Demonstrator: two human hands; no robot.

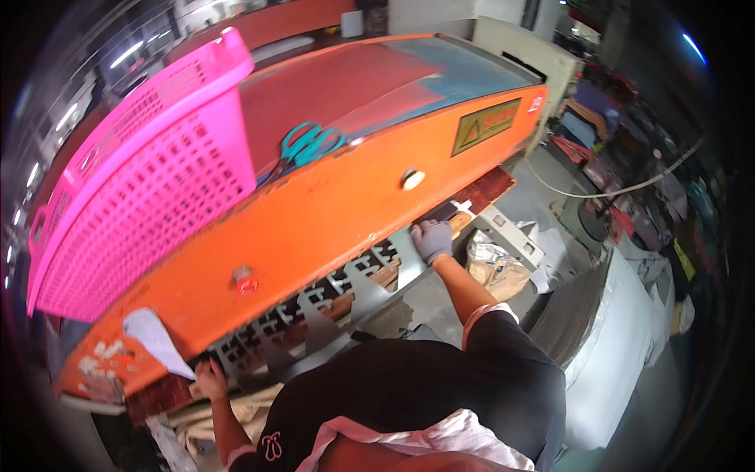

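A grey sheet with rows of cut-out shapes (316, 329) lies under the front of an orange press machine (330, 216). At its right end, my right hand (432, 240) in a grey glove is closed on the sheet's edge. My left hand (211, 379) is closed by the machine's lower left corner, near the sheet's left end; what its fingers hold is hidden. A white curved piece (153, 340) lies against the orange front, its tip reaching down to my left hand. Dark cut-out gaps and reddish-brown board show through and beneath the sheet.
On the machine's top left stands a pink perforated basket (169, 165), with teal-handled scissors (309, 147) beside it. A white-wrapped stack (602, 346) is close on my right. A pale bag (497, 267) lies on the floor beyond my right forearm. Piled material (629, 173) fills the far right.
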